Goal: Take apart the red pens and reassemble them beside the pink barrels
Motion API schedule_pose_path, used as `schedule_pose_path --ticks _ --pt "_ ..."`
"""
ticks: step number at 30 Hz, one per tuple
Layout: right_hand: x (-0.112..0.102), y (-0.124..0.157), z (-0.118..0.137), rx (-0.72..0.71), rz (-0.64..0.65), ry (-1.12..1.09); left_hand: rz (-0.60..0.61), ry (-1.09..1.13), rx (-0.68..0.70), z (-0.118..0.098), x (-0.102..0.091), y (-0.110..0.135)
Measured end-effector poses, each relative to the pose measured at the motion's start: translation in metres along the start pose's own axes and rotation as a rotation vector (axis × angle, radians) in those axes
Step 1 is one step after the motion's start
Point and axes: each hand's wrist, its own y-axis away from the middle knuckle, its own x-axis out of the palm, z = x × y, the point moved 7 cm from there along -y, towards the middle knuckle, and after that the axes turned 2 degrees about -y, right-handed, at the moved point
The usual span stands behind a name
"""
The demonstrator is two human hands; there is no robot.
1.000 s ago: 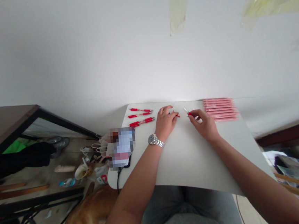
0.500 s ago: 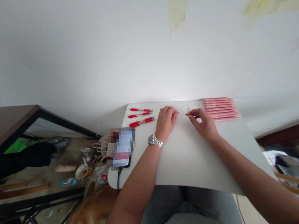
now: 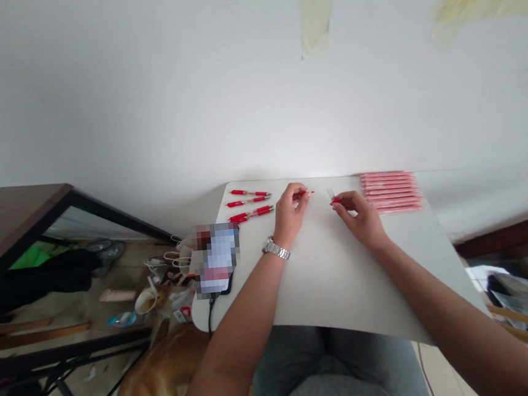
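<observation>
My left hand [image 3: 288, 214], with a metal watch on its wrist, pinches a slim red pen part [image 3: 306, 192] whose thin end points right. Across a short gap, my right hand [image 3: 360, 217] is closed on a small red and clear piece [image 3: 334, 200]; its transparent end tilts up past the fingertips. I cannot make out its exact kind. Several red pens lie left of my left hand, among them a top pen [image 3: 249, 193] and a lower pen [image 3: 258, 212]. Beyond my right hand lies a row of pink, wrapped sticks [image 3: 390, 192].
The white table [image 3: 331, 278] stands against the wall. A phone [image 3: 217, 264] with a cable lies at its left edge. A brown dog [image 3: 168, 376] is on the floor below left, near a cup [image 3: 146, 301] and clutter. A dark-framed desk [image 3: 20, 219] stands at far left.
My left hand has turned, showing its thumb side, and its red part has risen slightly. The clear piece in my right hand now leans further left. The pens stay in place.
</observation>
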Motion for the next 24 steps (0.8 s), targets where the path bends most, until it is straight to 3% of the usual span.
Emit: schedule_pose_path --ticks 8,24 --pt "0.0 -0.002 0.003 -0.064 0.027 0.157 -0.058 0.151 -0.042 0.004 -0.004 -0.001" --pt "-0.002 -0.002 0.005 -0.069 0.026 0.19 0.09 0.017 0.051 -0.008 0.006 0.0"
